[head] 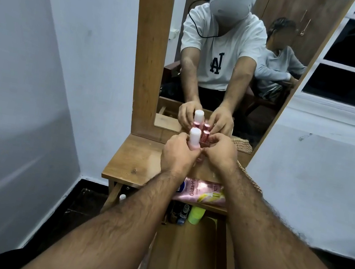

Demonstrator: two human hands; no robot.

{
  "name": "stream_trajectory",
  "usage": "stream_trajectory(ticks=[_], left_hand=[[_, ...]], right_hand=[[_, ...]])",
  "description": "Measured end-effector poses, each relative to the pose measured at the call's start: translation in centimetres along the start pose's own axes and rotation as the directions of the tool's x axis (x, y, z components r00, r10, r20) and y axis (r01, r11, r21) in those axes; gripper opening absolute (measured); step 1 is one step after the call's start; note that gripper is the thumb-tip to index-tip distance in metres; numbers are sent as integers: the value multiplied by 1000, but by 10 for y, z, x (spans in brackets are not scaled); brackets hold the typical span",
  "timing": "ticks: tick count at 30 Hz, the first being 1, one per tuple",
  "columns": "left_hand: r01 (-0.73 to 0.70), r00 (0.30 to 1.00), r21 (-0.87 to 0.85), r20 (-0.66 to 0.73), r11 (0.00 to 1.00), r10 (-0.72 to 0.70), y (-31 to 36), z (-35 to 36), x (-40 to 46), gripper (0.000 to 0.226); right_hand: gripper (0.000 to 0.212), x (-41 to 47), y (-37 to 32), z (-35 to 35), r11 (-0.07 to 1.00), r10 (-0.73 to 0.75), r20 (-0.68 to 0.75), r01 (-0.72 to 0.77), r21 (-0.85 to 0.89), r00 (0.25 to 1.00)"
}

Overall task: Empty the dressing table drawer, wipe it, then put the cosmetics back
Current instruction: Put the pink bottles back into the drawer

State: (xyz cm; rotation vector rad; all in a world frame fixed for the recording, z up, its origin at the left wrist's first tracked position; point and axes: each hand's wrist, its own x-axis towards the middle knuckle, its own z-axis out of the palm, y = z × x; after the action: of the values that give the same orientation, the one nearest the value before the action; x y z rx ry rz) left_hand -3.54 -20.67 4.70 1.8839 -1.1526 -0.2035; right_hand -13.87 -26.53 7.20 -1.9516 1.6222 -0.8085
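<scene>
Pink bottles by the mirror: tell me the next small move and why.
Probably let go and reach back into the drawer. Both the left hand and the right hand grip the pink bottles, which look upright on the tabletop, while a green bottle and dark items remain inside.

bottles (195,137) on tabletop (134,160), tube (202,192) nearer
</scene>
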Motion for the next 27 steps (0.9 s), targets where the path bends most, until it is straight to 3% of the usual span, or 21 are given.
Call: stream_trajectory(ticks=[7,17,22,27], left_hand=[[-25,998,-127,-66,992,17,-5,-18,3,31],[-79,993,-267,-111,960,50,-7,-66,-6,43],[-83,992,-341,-120,936,44,-8,-93,-28,42],[-51,998,-350,-45,935,38,-17,-101,-63,50]], right_hand=[[24,-2,-3,7,997,20,-68,-25,-69,998],[21,-22,-17,-13,999,-24,-173,28,19,985],[19,-52,-42,-49,974,-91,-275,144,177,957],[17,-102,-47,-64,935,-131,-235,199,294,963]])
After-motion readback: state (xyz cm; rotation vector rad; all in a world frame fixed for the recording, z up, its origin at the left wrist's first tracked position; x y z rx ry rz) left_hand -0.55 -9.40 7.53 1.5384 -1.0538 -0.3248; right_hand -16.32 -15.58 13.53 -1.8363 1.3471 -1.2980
